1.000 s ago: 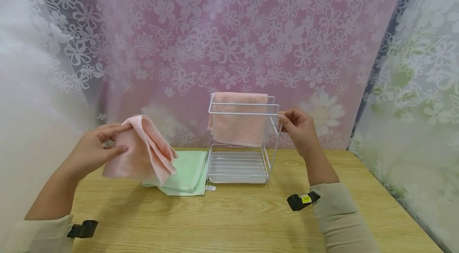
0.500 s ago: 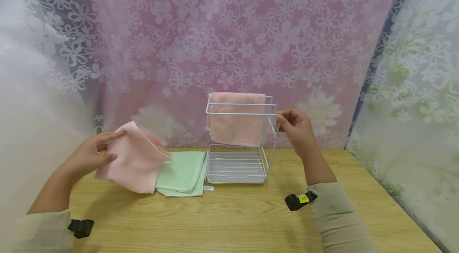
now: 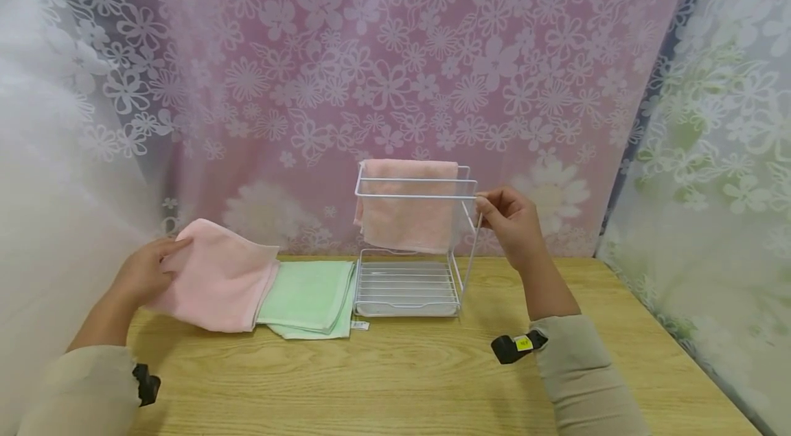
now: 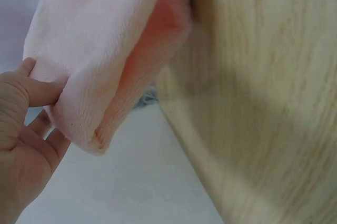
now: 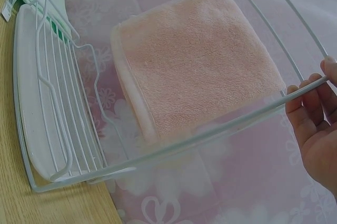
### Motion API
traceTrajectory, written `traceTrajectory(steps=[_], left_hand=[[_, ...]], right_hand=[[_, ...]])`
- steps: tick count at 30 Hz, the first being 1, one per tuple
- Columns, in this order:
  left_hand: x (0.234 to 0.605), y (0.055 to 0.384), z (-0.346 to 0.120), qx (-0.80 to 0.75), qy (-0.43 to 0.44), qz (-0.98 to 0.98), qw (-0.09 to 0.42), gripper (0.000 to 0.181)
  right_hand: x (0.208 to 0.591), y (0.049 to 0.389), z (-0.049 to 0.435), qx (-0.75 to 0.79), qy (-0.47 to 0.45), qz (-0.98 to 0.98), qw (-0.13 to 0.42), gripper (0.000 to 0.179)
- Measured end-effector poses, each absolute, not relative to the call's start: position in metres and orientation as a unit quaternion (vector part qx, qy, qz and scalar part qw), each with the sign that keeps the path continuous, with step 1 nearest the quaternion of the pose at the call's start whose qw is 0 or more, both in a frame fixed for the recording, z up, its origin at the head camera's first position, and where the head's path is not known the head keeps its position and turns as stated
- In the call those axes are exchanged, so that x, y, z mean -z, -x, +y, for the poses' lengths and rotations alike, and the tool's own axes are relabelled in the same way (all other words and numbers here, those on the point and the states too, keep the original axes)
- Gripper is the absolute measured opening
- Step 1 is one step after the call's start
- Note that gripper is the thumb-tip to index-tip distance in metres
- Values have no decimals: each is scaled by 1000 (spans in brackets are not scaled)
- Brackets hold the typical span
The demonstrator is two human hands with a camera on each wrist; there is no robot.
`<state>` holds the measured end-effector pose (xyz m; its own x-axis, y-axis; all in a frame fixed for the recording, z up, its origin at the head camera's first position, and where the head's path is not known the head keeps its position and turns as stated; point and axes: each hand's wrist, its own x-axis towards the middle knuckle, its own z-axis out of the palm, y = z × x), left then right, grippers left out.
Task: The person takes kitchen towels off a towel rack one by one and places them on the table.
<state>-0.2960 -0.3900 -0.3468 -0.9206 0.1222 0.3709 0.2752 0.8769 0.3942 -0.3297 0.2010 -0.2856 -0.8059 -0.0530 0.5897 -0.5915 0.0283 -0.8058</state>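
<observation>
In the head view my left hand [image 3: 141, 274] pinches a folded pink towel [image 3: 216, 278] by its left edge, low over the table's left side. The left wrist view shows thumb and fingers on either side of that cloth, with its layers gaping. A folded green towel [image 3: 309, 295] lies on the table, its left edge beside the pink one. My right hand [image 3: 511, 223] pinches the upper right corner of a white wire rack [image 3: 417, 196]. Over the rack's back bar hangs another pink towel [image 5: 195, 60].
Below the rack's bars sits a slatted base with a white tray [image 5: 31, 97]. A small white label [image 3: 360, 325] sticks out from the green towel. Behind the wooden table [image 3: 383, 381] hangs a flowered pink curtain [image 3: 395, 79]; pale sheets stand at both sides.
My left hand has moved left and down with its pink towel, which now spreads flatter and uncovers more of the green towel. The right hand keeps its hold on the rack.
</observation>
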Motion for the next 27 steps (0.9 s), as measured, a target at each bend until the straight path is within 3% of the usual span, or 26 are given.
traceTrajectory(steps=[6,13,23,27], left_hand=[[366,299,-407,186,92,-958,197,60],[382,292,-413,205,6,-964,171,58],[395,287,-410,190,27,-948,256,48],[398,283,-413,193,9,-947,258,46]], right_hand=[[286,331,201,-658,-242,-683,206,22],[286,330,202,-654,-240,-687,207,23],[285,329,203,-666,-245,-673,209,15],[286,330,200,-672,-253,-666,203,13]])
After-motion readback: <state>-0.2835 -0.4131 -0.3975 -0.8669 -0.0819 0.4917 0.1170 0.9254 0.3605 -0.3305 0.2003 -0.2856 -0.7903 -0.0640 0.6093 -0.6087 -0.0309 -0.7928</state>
